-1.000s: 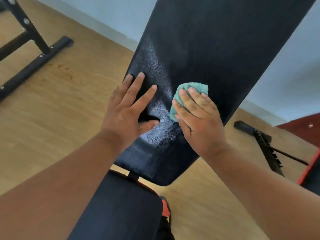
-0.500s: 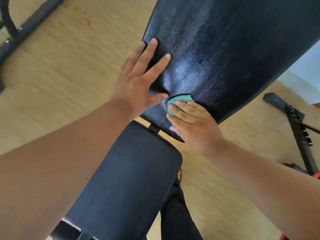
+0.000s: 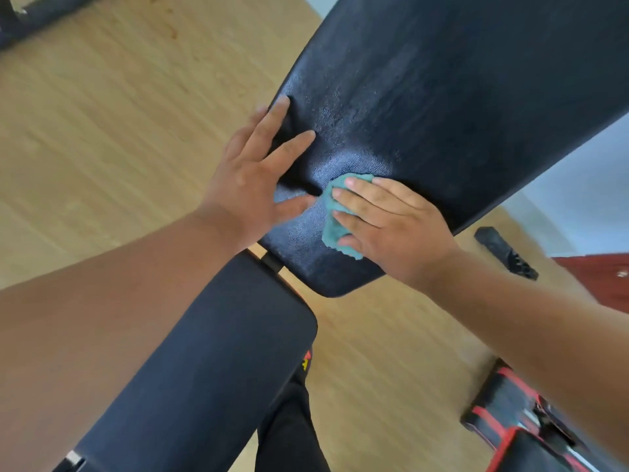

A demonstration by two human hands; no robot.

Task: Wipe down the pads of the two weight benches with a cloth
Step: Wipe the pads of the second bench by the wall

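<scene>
Crumpled teal cloth (image 3: 332, 219) low on the back pad (image 3: 442, 97)

Beyond the matte black seat pad (image 3: 211, 352), the right hand (image 3: 391, 226) presses it flat-fingered against shiny grained vinyl. The left hand (image 3: 252, 178) lies spread just beside it.

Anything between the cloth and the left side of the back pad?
Yes. The left hand lies flat on the back pad right beside the cloth, thumb nearly at its edge. Farther up the pad, nothing visible blocks the right hand pressing the cloth.
</scene>
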